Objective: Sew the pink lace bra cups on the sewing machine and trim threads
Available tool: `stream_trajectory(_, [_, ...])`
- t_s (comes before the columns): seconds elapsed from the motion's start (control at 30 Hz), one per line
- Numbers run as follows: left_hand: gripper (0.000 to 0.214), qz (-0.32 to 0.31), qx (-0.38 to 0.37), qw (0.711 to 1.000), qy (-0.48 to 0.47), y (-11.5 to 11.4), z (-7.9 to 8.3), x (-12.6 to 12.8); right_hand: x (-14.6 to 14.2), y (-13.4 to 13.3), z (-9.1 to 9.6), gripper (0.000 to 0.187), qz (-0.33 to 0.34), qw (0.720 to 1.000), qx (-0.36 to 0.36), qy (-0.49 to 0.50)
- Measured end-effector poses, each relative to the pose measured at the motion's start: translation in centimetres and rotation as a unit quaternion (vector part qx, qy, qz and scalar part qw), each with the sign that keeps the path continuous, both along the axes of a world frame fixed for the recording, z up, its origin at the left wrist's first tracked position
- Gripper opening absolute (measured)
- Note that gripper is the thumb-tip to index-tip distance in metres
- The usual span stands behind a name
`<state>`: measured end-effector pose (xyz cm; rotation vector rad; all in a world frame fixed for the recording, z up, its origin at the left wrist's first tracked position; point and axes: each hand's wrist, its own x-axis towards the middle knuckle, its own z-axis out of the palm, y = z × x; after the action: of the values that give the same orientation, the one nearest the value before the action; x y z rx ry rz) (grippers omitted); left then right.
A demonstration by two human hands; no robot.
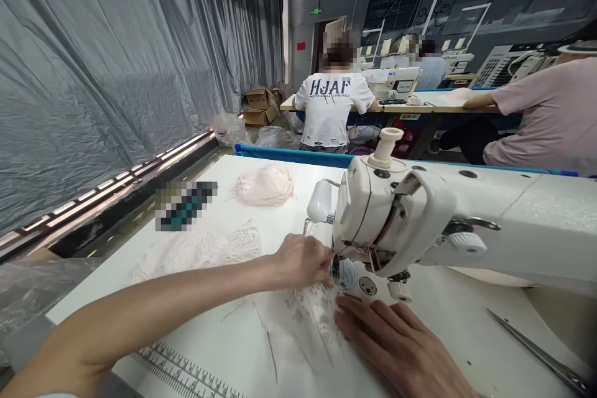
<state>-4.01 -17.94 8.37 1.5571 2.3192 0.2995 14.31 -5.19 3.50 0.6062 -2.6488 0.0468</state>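
Observation:
My left hand [301, 260] reaches in from the left, fingers curled and pinched at the needle area of a white sewing machine [420, 217]. Its fingertips press on a thin pale piece of fabric [303, 317] under the presser foot. My right hand [396, 345] lies flat on the table in front of the machine. Its fingers are stretched out onto the edge of the same fabric.
Two heaps of pale cut pieces [265, 186] [205, 249] lie on the white table [140, 267]. A printed ruler [186, 373] runs along the near edge. Scissors [541, 354] rest at the right. Several people sit at machines beyond; a grey plastic curtain [116, 56] hangs left.

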Motion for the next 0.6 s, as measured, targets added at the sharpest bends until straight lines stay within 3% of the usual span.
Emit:
stream_trajectory(0.07, [0.030,-0.002,0.023,0.998,0.053,-0.3,-0.4,-0.5,0.0,0.0,0.3,0.035,0.002,1.000,0.008,-0.007])
stream_trajectory(0.17, [0.016,-0.018,0.071,0.990,0.120,-1.5,-0.9,0.3,0.0,-0.2,0.4,0.035,-0.012,1.000,0.000,-0.013])
stream_trajectory(0.27, [0.013,-0.105,0.170,0.956,0.216,-3.4,-1.4,2.9,0.0,-0.5,0.3,0.038,-0.028,1.000,-0.002,-0.008])
stream_trajectory(0.33, [0.009,-0.137,0.188,0.937,0.261,-4.3,-1.9,4.4,0.0,-0.6,0.2,0.038,-0.024,1.000,0.001,-0.006])
stream_trajectory(0.43, [0.008,-0.127,0.172,0.934,0.288,-4.6,-2.6,5.2,0.0,-0.4,0.2,0.037,-0.023,1.000,0.008,0.001])
stream_trajectory(0.6, [0.012,-0.127,0.178,0.942,0.254,-3.8,-2.9,3.1,-0.3,0.2,0.0,0.037,-0.017,0.997,0.077,0.015])
